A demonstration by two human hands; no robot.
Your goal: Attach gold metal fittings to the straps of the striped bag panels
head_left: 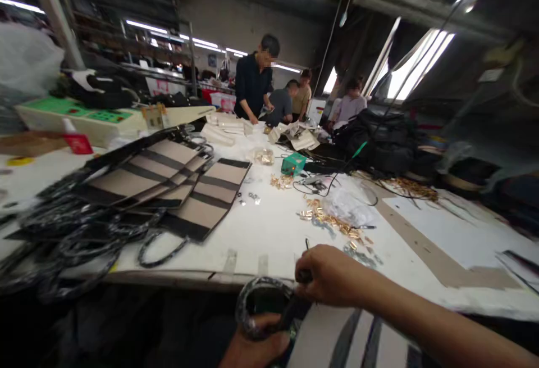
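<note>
My left hand [256, 342] is closed at the bottom of the view, its thumb and fingers gripping a bag panel at the base of its round handle [248, 300]. The handle looks wrapped in clear plastic. The held bag panel [320, 337], beige with dark stripes, rests partly below my right forearm. Just above it, my right hand [328, 275] is closed in a fist at the panel's dark edge. A thin dark tool [307, 243] pokes up from that fist; its kind is unclear. What its lower end touches is hidden.
Striped bag panels with handles [214, 196] are piled on the left of the white table [261, 244]. Gold metal pieces [332, 222] lie scattered at right, near a green box [293, 163] with cables. A co-worker [255, 84] stands across the table, with other people behind.
</note>
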